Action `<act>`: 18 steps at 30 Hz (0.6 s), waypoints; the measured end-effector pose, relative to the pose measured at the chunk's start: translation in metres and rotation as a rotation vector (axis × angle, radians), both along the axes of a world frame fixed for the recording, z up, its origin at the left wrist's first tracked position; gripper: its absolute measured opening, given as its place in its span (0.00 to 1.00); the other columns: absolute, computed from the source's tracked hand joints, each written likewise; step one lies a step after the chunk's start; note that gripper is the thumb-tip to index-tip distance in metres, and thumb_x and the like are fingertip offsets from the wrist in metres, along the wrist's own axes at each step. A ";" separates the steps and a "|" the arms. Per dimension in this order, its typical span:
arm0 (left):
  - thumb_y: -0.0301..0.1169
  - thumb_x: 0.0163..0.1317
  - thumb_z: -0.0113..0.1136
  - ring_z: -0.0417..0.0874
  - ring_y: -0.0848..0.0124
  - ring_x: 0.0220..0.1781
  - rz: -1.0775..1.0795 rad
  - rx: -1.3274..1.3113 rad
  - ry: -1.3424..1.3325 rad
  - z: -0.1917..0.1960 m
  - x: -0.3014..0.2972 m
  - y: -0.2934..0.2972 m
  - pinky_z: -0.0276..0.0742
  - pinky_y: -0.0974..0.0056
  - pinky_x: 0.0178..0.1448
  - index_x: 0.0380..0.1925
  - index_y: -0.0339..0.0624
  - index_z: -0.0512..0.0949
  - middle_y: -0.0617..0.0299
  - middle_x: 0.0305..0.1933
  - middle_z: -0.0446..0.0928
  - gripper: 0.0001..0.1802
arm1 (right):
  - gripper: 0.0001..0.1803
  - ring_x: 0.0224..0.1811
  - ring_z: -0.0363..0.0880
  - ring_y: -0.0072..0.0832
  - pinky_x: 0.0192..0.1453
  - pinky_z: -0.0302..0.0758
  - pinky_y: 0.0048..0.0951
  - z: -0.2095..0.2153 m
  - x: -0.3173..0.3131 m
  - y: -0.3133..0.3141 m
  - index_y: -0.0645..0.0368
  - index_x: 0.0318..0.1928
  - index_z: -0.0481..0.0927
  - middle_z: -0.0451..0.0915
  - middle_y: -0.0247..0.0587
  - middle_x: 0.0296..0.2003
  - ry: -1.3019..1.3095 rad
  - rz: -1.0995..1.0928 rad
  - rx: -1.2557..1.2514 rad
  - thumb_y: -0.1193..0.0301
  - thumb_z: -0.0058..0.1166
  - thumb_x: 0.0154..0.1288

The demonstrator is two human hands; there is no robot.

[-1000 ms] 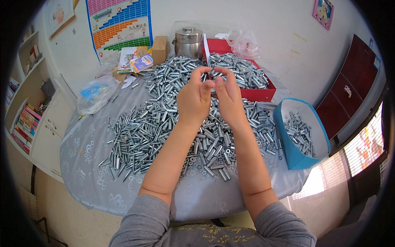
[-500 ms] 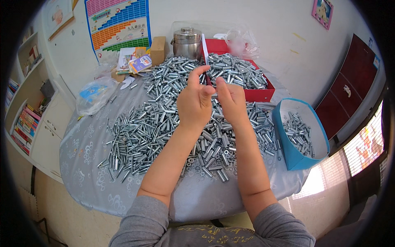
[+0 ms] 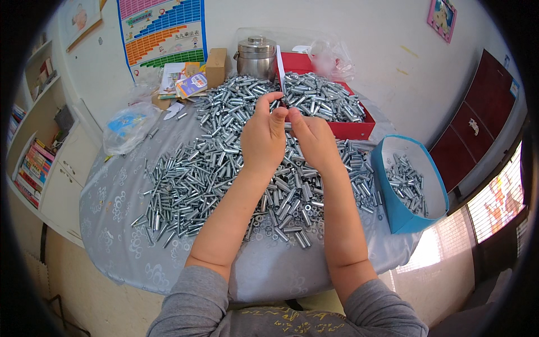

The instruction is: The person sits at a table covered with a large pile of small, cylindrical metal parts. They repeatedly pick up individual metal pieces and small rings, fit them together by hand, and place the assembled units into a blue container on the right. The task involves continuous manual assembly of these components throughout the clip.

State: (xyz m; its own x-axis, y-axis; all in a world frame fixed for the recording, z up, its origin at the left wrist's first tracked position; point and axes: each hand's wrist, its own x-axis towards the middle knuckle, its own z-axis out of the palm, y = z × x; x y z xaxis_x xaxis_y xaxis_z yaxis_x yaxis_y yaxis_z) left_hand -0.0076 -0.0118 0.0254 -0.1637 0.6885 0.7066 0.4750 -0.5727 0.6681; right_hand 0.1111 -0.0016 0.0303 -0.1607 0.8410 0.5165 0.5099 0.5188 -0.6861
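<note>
My left hand (image 3: 263, 137) and my right hand (image 3: 315, 141) meet above a large heap of silver metal bolts and sleeves (image 3: 191, 180). Both are closed, thumbs close together, with the left index finger curled forward. A small shiny piece seems to sit between them, but the fingers cover most of it. Beneath my forearms, at the heap's near edge, lie small washers and nuts (image 3: 307, 208). Behind my hands a red box (image 3: 353, 130) is filled with more bolts. To the right, a blue fabric bin (image 3: 412, 222) holds a smaller lot of them.
A grey patterned cloth (image 3: 123, 247) covers the round table. At the back stand a steel lidded pot (image 3: 256, 59) and a cardboard box (image 3: 216, 67), beside booklets (image 3: 191, 84). A clear plastic bag (image 3: 132, 129) lies at left. Bookshelves (image 3: 33, 163) flank the left side.
My thumbs have come closer together, and the left index finger has curled in and down slightly. The heap, red box and blue bin stay as they were.
</note>
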 end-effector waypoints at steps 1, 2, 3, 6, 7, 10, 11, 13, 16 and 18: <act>0.62 0.60 0.28 0.78 0.53 0.27 0.021 0.015 0.030 0.003 0.001 -0.002 0.69 0.57 0.27 0.43 0.43 0.71 0.54 0.20 0.75 0.35 | 0.30 0.22 0.71 0.48 0.27 0.65 0.41 -0.003 0.000 0.002 0.65 0.20 0.73 0.71 0.52 0.17 0.034 0.023 0.011 0.50 0.35 0.65; 0.62 0.60 0.28 0.78 0.54 0.26 0.049 0.028 0.063 0.005 0.000 -0.004 0.69 0.58 0.27 0.43 0.43 0.71 0.54 0.20 0.75 0.35 | 0.30 0.23 0.71 0.48 0.27 0.65 0.41 -0.005 -0.001 0.004 0.65 0.20 0.73 0.72 0.53 0.17 0.069 0.051 0.022 0.51 0.35 0.65; 0.62 0.60 0.28 0.78 0.54 0.26 0.075 0.042 0.095 0.005 -0.001 -0.005 0.69 0.58 0.27 0.43 0.43 0.71 0.54 0.20 0.75 0.35 | 0.30 0.24 0.72 0.48 0.28 0.65 0.41 -0.006 -0.002 0.004 0.65 0.20 0.73 0.72 0.53 0.17 0.105 0.079 0.032 0.51 0.34 0.65; 0.61 0.60 0.28 0.77 0.59 0.23 -0.056 0.071 -0.043 0.001 -0.006 0.002 0.67 0.62 0.26 0.42 0.43 0.72 0.54 0.20 0.75 0.35 | 0.26 0.26 0.72 0.48 0.29 0.66 0.41 0.003 -0.003 -0.007 0.64 0.23 0.73 0.73 0.51 0.19 -0.077 0.042 0.179 0.54 0.35 0.66; 0.61 0.61 0.27 0.77 0.61 0.24 -0.153 -0.021 -0.128 -0.002 -0.009 0.007 0.67 0.63 0.26 0.41 0.42 0.73 0.55 0.21 0.75 0.35 | 0.24 0.26 0.72 0.47 0.29 0.66 0.40 0.003 -0.003 -0.008 0.63 0.24 0.73 0.73 0.50 0.20 -0.099 0.048 0.234 0.55 0.36 0.65; 0.62 0.61 0.27 0.76 0.65 0.27 -0.453 -0.407 -0.378 -0.004 -0.017 0.019 0.68 0.65 0.31 0.40 0.41 0.74 0.57 0.27 0.76 0.37 | 0.20 0.26 0.71 0.46 0.29 0.66 0.39 0.001 0.001 -0.008 0.62 0.26 0.73 0.73 0.48 0.21 -0.138 0.055 0.343 0.58 0.40 0.64; 0.62 0.61 0.27 0.76 0.64 0.27 -0.351 -0.296 -0.324 -0.005 -0.016 0.019 0.68 0.64 0.31 0.40 0.41 0.74 0.57 0.27 0.76 0.37 | 0.18 0.25 0.71 0.46 0.29 0.66 0.38 0.001 0.000 -0.008 0.62 0.26 0.73 0.73 0.47 0.21 -0.122 0.062 0.346 0.59 0.41 0.64; 0.62 0.61 0.26 0.76 0.62 0.28 -0.145 -0.074 -0.212 -0.010 -0.010 0.018 0.68 0.63 0.31 0.40 0.41 0.73 0.55 0.26 0.76 0.37 | 0.17 0.24 0.70 0.43 0.28 0.66 0.36 -0.001 0.000 -0.006 0.61 0.27 0.73 0.72 0.46 0.21 -0.064 0.094 0.271 0.60 0.42 0.63; 0.61 0.61 0.26 0.77 0.59 0.26 -0.036 0.050 -0.130 -0.004 -0.004 0.009 0.68 0.61 0.30 0.41 0.42 0.73 0.55 0.23 0.75 0.36 | 0.16 0.22 0.69 0.36 0.27 0.64 0.32 -0.004 0.014 0.002 0.62 0.27 0.73 0.70 0.44 0.18 0.048 0.151 0.123 0.61 0.43 0.62; 0.61 0.61 0.26 0.77 0.57 0.27 -0.024 0.008 -0.125 0.000 -0.006 0.006 0.69 0.61 0.30 0.42 0.42 0.72 0.54 0.22 0.75 0.36 | 0.17 0.21 0.67 0.31 0.27 0.63 0.29 -0.005 0.020 0.006 0.63 0.27 0.73 0.69 0.42 0.17 0.110 0.197 0.129 0.61 0.43 0.62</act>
State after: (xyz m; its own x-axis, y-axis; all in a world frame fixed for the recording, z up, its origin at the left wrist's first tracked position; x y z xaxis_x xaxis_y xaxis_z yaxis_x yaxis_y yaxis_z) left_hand -0.0139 -0.0060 0.0250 -0.2347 0.6875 0.6873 0.3744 -0.5885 0.7165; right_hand 0.1315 0.0045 0.0254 -0.2518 0.7249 0.6412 0.3168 0.6878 -0.6531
